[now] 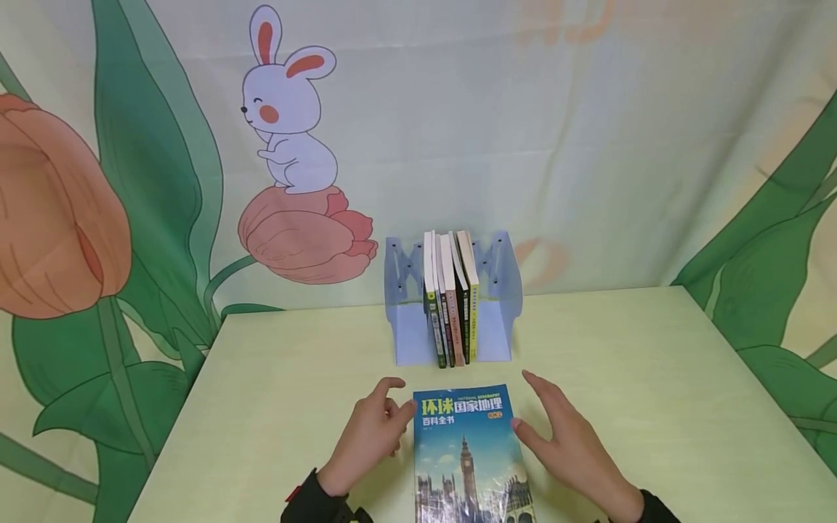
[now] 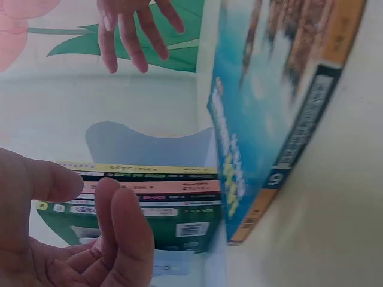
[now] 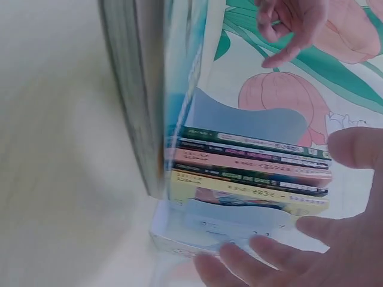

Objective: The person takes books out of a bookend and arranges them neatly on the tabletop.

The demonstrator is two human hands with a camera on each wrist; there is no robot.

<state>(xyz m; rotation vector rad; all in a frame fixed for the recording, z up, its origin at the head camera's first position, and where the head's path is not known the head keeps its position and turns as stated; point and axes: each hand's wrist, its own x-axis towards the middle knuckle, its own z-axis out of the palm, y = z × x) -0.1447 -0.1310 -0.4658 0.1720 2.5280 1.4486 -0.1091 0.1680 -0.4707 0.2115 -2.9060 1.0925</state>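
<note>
Two dark cuffs (image 1: 317, 501) come up nearest us, and out of them reach both hands. We have the left grip (image 1: 369, 436) on one side, its fingers loosely bent, thumb inward, and released: nothing is held. Opposite it we get the right grip (image 1: 569, 443), also released, fingers stretched and spread, thumb pointing in across the gap.

Right between them, we find the book (image 1: 461, 450), lying face up on the counter (image 1: 275, 392), title end away from us. From the head view, both thumbs line up with its side edges near the title; yet the wrist views show us clear air between each hand and the book, so it sits below and between the two, gripped by neither. We can make out a clock tower on its blue cover, and from the left wrist an orange-and-dark spine.

Just beyond the book, there's a pale blue book stand (image 1: 500, 334), and we spot a row of slim books (image 1: 451, 312) upright in its middle, a few tilted slightly, room on either side. Behind all that we meet the hanging backdrop (image 1: 445, 131), with a white rabbit (image 1: 294, 156) perched on a pink tulip (image 1: 301, 236).
</note>
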